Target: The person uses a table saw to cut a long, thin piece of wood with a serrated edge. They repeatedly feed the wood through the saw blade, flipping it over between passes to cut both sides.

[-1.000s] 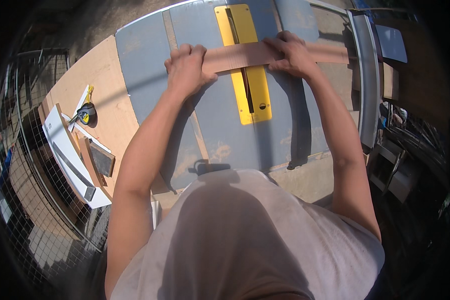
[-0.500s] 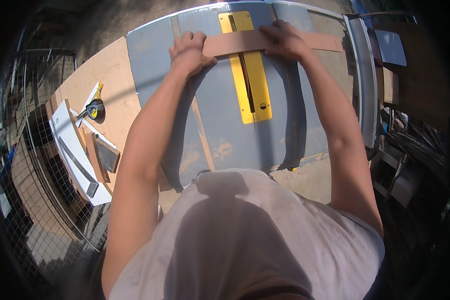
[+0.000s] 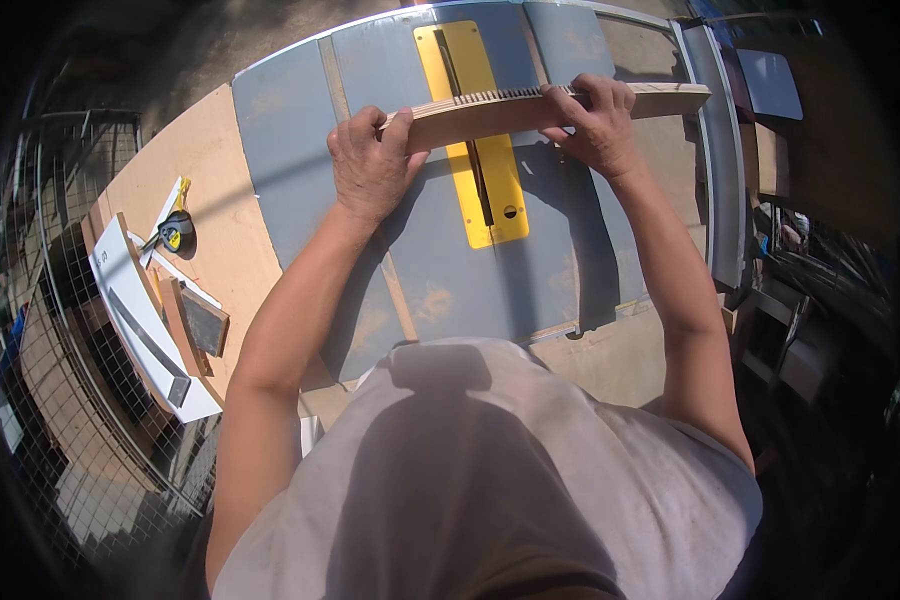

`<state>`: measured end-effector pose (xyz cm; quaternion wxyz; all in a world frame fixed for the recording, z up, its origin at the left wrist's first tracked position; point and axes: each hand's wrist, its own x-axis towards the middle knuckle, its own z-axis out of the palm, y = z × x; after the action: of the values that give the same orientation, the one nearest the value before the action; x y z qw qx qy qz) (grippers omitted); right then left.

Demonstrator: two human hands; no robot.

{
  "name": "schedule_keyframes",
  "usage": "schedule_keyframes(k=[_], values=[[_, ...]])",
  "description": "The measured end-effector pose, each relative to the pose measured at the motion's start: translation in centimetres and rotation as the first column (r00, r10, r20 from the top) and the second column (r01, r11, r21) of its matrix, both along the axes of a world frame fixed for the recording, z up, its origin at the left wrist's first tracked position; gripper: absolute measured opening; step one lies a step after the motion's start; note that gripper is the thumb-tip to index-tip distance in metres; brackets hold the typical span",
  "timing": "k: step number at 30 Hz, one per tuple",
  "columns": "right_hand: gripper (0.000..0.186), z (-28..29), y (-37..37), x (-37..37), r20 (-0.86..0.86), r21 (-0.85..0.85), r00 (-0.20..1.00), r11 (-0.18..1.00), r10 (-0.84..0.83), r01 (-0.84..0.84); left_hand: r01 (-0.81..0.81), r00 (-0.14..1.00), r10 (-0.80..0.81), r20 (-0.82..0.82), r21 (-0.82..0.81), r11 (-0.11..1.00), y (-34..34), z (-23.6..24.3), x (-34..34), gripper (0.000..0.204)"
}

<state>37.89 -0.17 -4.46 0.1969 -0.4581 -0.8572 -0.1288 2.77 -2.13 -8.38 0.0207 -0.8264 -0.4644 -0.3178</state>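
Observation:
A long thin wooden strip spans my two hands above the grey saw table. It is tilted so that its far edge shows, with a row of close notches along the middle. My left hand is closed around its left end, while my right hand pinches it right of the middle, leaving the right end sticking out. Beneath the strip lies the yellow slotted insert plate of the table saw. The dark slot runs lengthwise through it; whether the blade stands up there I cannot tell.
On the plywood side surface at left lie a yellow and black tape measure, a white board and a wooden block with a dark face. A metal fence rail borders the right side. Wire mesh stands far left.
The strip has gone from lying flat across the insert plate to being lifted and tipped up, so its notched edge shows. Both hands have shifted slightly nearer to me with it.

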Motion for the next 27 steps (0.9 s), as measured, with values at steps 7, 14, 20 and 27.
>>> schedule_keyframes(k=[7, 14, 20, 27], values=[[0.072, 0.7, -8.5, 1.4, 0.005, -0.09, 0.999, 0.995, -0.031, 0.032, 0.088, 0.989, -0.075, 0.125, -0.106, 0.99, -7.2, -0.4, 1.1, 0.088], [0.076, 1.4, -11.8, 0.8, -0.034, -0.263, 0.999, 0.965, 0.011, -0.019, 0.104, 0.988, -0.064, 0.142, -0.296, 0.95, -11.5, -0.1, 0.4, 0.087], [0.076, 0.7, -12.3, 0.2, -0.036, -0.434, 0.999, 0.901, -0.016, -0.001, 0.104, 0.991, -0.052, 0.124, -0.463, 0.88, -11.7, 0.0, -0.1, 0.088], [0.077, 0.4, -11.7, -0.1, -0.015, -0.593, 1.0, 0.805, -0.013, 0.002, 0.064, 0.997, -0.027, 0.07, -0.613, 0.787, -11.3, 0.1, 0.1, 0.078]])
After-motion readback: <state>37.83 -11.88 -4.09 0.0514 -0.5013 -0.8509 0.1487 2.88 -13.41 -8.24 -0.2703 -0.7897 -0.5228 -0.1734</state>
